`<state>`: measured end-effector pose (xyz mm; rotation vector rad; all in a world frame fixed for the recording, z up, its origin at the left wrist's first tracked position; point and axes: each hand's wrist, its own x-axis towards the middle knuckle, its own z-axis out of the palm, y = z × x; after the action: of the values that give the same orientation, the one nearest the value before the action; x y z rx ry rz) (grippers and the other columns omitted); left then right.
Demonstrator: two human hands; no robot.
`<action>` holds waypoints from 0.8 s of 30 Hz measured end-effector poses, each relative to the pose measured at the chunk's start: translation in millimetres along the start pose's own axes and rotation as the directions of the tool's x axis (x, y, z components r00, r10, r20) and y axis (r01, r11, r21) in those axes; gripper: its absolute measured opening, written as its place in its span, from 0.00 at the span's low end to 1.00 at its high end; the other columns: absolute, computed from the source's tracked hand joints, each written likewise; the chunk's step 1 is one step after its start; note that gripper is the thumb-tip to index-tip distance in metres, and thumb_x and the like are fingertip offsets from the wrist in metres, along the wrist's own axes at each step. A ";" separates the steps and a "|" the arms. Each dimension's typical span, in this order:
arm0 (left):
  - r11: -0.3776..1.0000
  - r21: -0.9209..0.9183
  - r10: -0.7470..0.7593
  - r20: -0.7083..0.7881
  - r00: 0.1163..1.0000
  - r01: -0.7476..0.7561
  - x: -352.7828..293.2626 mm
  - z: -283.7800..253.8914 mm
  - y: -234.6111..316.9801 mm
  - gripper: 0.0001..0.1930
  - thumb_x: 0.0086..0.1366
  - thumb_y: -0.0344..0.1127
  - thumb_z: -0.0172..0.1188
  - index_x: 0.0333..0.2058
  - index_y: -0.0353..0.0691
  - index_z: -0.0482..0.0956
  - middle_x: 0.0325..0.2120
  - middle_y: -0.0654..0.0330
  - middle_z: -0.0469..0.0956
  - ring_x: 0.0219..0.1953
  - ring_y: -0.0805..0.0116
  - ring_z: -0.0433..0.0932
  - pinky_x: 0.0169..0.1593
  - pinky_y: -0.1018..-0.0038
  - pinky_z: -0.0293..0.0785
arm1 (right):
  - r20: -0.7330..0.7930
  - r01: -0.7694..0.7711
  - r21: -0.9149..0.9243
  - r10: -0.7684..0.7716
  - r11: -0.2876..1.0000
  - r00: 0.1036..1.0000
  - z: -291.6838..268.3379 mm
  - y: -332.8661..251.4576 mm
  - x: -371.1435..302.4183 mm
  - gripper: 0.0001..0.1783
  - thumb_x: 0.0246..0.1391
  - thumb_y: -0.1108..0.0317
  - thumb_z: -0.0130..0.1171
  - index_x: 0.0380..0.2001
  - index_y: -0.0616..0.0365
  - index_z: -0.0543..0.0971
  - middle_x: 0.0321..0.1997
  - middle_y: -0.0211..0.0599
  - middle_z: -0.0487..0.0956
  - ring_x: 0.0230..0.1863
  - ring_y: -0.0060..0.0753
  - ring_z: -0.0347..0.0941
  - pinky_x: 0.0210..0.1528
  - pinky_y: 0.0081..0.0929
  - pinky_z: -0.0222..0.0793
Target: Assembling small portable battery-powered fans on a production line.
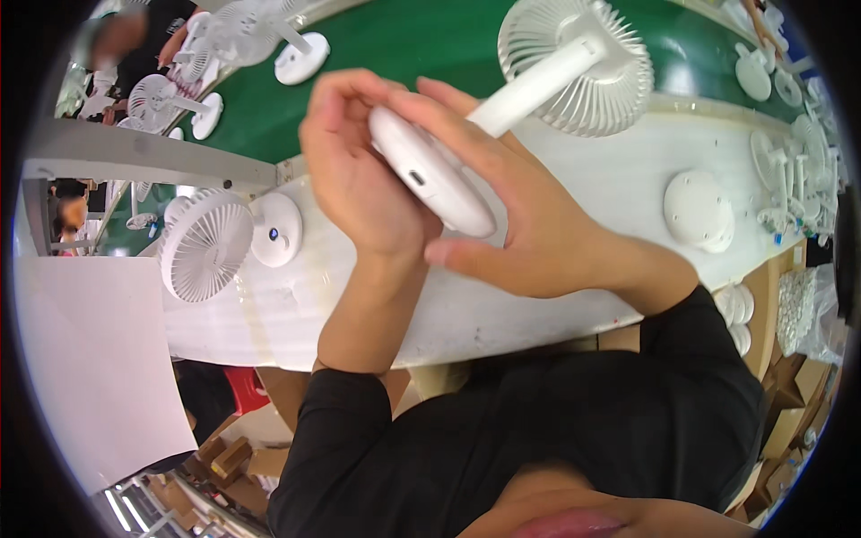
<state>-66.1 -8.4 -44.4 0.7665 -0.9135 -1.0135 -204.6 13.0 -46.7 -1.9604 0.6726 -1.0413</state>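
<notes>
A white desk fan [439, 184] is tilted between my hands above the white work surface. Its round base faces toward me edge-on, showing a small dark port in the rim. My left hand [345, 170] is cupped against the base's underside. From the right, my right hand [529, 211] curves over the base's other face, near the stem, with the thumb by the rim. The fan's stem [538, 85] runs up and right to its ribbed head [619, 76]. Some of my fingertips are hidden behind the base and stem.
A second white fan [211, 247] stands on the left with its round base. A white disc-shaped base [698, 211] lies at right. Beyond runs a green conveyor belt [377, 40] with more fans. A grey metal frame [152, 152] borders the left; cardboard boxes [238, 462] sit below.
</notes>
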 end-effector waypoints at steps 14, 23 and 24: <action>0.975 0.009 -0.215 0.291 0.932 0.223 14.9 31.3 -31.3 0.05 0.61 0.25 0.50 0.33 0.37 0.75 0.33 0.59 0.77 0.38 0.72 0.71 0.47 0.79 0.65 | -0.508 -0.473 -0.384 0.247 0.793 0.825 -132.8 178.9 -4.2 0.27 0.49 0.77 0.58 0.55 0.56 0.74 0.50 0.45 0.79 0.48 0.44 0.76 0.52 0.32 0.70; 0.932 0.323 -0.128 0.721 0.681 -0.167 8.1 43.3 -31.6 0.06 0.56 0.27 0.59 0.33 0.35 0.76 0.27 0.63 0.77 0.28 0.72 0.70 0.34 0.78 0.67 | -0.659 -0.545 -0.699 -0.123 0.463 0.742 -215.5 189.6 -36.4 0.19 0.56 0.67 0.55 0.51 0.52 0.78 0.43 0.46 0.80 0.42 0.48 0.76 0.46 0.37 0.72; 0.920 0.348 -0.148 0.735 0.662 -0.181 9.3 44.1 -38.1 0.08 0.56 0.31 0.58 0.34 0.35 0.77 0.27 0.59 0.78 0.27 0.64 0.72 0.34 0.72 0.68 | -0.685 -0.579 -0.509 0.108 0.637 0.720 -208.6 167.1 -29.0 0.13 0.57 0.66 0.54 0.42 0.55 0.83 0.39 0.42 0.82 0.38 0.44 0.78 0.41 0.35 0.73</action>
<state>-117.3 -35.2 -56.2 0.6518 -1.9051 -1.1638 -410.9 -139.2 -127.8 -1.9018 2.0186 -1.2558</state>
